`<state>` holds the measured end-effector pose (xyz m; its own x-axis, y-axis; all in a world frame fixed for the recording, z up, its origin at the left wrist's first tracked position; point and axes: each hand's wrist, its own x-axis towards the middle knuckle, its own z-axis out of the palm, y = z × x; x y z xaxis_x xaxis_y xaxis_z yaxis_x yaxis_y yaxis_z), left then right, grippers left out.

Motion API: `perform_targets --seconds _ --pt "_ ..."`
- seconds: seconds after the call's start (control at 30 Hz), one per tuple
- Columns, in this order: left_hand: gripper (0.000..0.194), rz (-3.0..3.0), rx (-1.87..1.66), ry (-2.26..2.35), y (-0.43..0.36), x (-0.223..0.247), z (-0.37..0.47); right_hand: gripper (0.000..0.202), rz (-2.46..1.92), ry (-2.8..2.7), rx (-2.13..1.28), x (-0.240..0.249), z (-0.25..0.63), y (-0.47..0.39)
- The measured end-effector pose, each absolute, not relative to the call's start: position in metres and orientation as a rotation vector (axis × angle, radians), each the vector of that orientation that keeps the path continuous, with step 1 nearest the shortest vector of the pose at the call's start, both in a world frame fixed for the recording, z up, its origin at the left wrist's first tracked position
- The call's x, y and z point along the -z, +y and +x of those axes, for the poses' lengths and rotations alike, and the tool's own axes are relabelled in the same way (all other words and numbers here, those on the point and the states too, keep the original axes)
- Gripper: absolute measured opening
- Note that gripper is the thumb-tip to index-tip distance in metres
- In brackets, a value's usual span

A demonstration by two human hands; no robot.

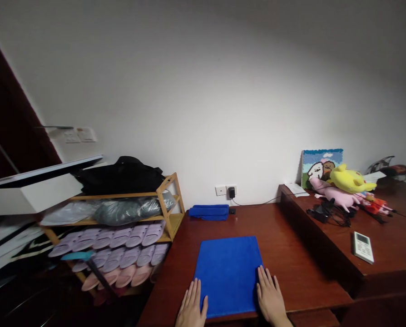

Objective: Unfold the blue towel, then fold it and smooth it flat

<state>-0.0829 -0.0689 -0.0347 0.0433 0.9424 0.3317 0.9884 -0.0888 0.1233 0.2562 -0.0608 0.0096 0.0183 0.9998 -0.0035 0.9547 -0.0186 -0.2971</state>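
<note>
While the blue cloth lies flat on the brown tbl, your L hand & R hand rest unclenched, well apart, at its L/R edges; folded blue cloth at back nr white wall, shoe rack to L.

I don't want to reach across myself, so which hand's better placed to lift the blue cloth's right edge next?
Probably your right hand: it's open, with its fingers at the right edge of the cloth, while your left hand is over at the left edge.
</note>
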Motion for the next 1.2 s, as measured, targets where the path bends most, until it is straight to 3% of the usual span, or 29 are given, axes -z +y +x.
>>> perform_targets --seconds 0.23,0.53,0.77,0.9,1.0,1.2 --pt "0.067 -2.187 0.559 -2.057 -0.064 0.039 -0.084 0.069 -2.105 -2.014 -0.334 -0.018 0.252 -0.008" --pt "0.063 -2.219 0.478 -2.066 -0.069 0.025 -0.080 0.070 -2.122 -2.034 -0.346 -0.006 0.254 -0.006" --pt "0.060 -2.631 0.598 -1.658 -0.037 -0.034 0.053 0.069 -2.138 -2.074 -0.343 -0.013 0.255 -0.006" --pt "0.061 -2.800 0.460 -1.690 -0.009 -0.039 0.113 0.066 -2.134 -2.117 -0.339 -0.013 0.256 -0.007" --pt "0.063 -2.760 0.393 -1.795 0.003 -0.024 0.102 0.067 -2.146 -2.110 -0.330 -0.010 0.256 -0.006" --pt "0.070 -2.340 0.225 -2.175 0.009 -0.015 -0.007 0.069 -2.178 -2.084 -0.334 -0.011 0.253 -0.005"
